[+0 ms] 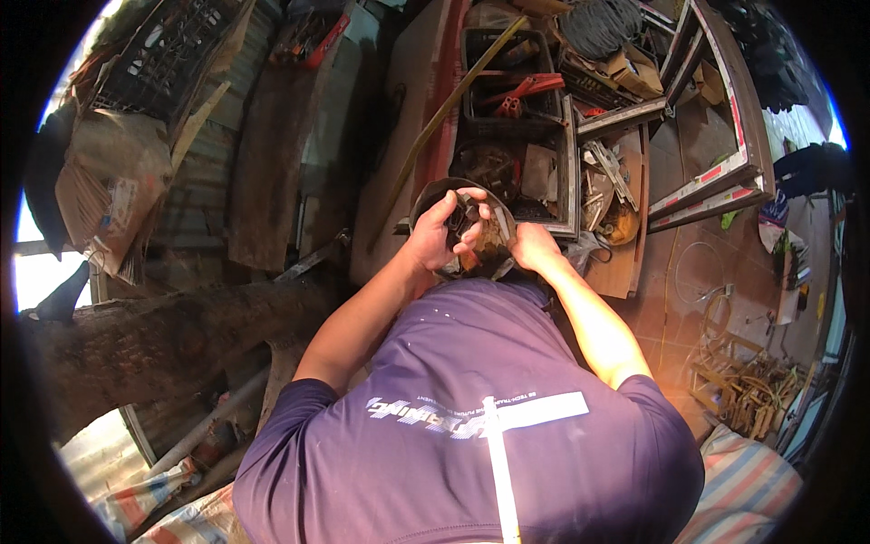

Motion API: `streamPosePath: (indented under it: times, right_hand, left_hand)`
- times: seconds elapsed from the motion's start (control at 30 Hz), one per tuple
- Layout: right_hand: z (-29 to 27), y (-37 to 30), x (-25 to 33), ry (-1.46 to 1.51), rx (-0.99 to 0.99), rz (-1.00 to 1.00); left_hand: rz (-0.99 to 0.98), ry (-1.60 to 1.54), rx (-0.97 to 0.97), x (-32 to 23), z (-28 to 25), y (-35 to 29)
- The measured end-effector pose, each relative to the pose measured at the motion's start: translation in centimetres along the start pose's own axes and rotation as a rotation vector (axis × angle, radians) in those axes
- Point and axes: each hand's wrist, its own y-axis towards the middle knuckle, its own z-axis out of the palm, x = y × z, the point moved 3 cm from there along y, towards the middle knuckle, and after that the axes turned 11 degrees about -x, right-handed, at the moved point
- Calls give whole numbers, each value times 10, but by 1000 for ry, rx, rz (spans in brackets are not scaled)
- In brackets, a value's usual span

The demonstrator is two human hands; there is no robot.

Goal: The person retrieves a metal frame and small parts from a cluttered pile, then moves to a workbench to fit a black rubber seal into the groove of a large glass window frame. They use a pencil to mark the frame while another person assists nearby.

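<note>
A round dark container [426, 196], like a basin or bucket, is right in front of my body, with a jumble of small items inside. My left hand [439, 234] is over it, palm up and fingers curled around several small dark pieces [463, 216], perhaps metal; their exact kind is too small to tell. On the container's right side, my right hand [535, 247] is closed at the rim, fingertips partly hidden. Some brownish and pale bits [494, 238] show in the container between my hands.
Beyond the container stand black plastic crates [468, 91] with red-handled tools [526, 88]. A long bent strip [444, 109] leans beside them. Metal-edged frames [707, 186] are at right, near a wire coil [600, 27]. A thick log [181, 340] lies left; sticks [748, 385] are piled right.
</note>
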Motion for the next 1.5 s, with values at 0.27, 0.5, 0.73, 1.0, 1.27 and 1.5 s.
streamPosePath:
  times: [0.27,0.5,0.73,1.0,1.27,1.5]
  right_hand:
    - [4,3,-10,62,10,56]
    - [27,5,-42,297,189,195]
    - [54,22,-91,653,136,354]
    - [39,108,-137,621,-78,459]
    - [109,201,-206,175,70,303]
    - [126,222,-214,286,3,436]
  left_hand:
    - [-129,-313,-107,0,0,2]
    - [-49,-398,-108,-7,24,3]
    - [21,-347,-149,-15,39,6]
    - [76,-389,-254,-22,52,13]
    - [107,-327,-341,-21,54,23]
    - [136,-335,-375,-17,59,29]
